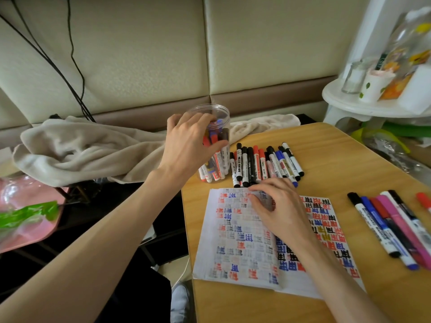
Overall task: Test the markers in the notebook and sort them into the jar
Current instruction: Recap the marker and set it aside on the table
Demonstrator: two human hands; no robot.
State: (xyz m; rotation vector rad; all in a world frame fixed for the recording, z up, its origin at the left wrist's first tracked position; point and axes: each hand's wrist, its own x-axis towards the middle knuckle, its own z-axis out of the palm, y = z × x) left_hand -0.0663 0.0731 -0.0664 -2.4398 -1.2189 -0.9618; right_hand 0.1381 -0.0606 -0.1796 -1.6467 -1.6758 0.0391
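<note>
Your left grip (pixel 189 145) clasps the jar (pixel 224 117), desk's (pixel 349 159) far-left corner; light, probably slick, hold mid-wall. Right grip (pixel 277 210) rests slack on the notebook (pixel 233 241).

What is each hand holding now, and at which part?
Left hand grips the jar around its upper wall. Right hand holds nothing; its fingers rest on the notebook.

Clear plastic jar (pixel 218 113), wood-grain table (pixel 326 155)

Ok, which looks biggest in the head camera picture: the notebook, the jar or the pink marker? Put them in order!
1. notebook
2. jar
3. pink marker, smallest even though it lies nearer the camera
</note>
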